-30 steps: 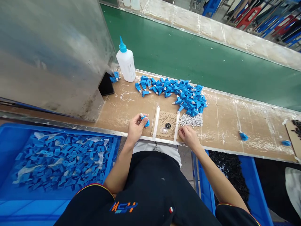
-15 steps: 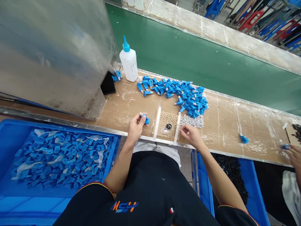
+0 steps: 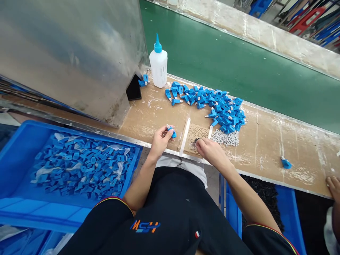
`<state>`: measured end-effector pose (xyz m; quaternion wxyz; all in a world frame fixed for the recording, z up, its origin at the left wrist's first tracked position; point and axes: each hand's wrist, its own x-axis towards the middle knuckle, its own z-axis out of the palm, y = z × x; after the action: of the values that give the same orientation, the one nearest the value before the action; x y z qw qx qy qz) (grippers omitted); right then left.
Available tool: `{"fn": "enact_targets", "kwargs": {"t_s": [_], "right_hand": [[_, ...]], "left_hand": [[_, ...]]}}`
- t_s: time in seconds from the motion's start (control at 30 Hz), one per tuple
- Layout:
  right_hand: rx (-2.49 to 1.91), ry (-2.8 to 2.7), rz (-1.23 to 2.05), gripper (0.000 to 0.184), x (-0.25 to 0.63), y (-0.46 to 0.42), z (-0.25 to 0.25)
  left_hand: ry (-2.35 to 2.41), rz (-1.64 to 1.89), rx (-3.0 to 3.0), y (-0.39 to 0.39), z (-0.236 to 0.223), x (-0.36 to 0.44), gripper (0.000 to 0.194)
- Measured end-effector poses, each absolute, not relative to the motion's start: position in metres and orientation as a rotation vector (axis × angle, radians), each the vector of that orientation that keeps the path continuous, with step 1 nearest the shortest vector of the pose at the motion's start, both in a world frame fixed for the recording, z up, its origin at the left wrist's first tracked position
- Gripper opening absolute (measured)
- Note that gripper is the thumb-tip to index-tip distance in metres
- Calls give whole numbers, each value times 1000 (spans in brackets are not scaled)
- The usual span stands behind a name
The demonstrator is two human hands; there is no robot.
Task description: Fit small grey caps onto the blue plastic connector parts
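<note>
Logging from afar: my left hand, fingers closed on a blue part, center of frame; my right hand, fingers curled at a dark disc, grip unclear; blue pile upper right on the table.

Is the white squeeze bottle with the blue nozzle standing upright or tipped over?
Upright: the squeeze bottle stands on its base on the cardboard-topped bench, with its blue nozzle pointing up.
</note>
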<state>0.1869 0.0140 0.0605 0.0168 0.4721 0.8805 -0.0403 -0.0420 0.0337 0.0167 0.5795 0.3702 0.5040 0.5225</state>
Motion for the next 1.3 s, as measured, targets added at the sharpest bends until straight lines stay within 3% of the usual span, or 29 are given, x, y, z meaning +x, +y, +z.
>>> {"fn": "enact_targets", "kwargs": {"t_s": [0.27, 0.53, 0.77, 1.3], "right_hand": [[1460, 2801, -208, 21, 182, 19, 60], [1993, 3151, -854, 13, 168, 10, 97], [2376, 3091, -1171, 10, 140, 2, 109], [2358, 3042, -1095, 12, 143, 0, 111]], "left_hand": [[1140, 1211, 859, 32, 15, -44, 40], [875, 1219, 941, 26, 31, -22, 38], [695, 1277, 1042, 19, 42, 1, 35], [809, 1273, 1139, 16, 46, -1, 38]]}}
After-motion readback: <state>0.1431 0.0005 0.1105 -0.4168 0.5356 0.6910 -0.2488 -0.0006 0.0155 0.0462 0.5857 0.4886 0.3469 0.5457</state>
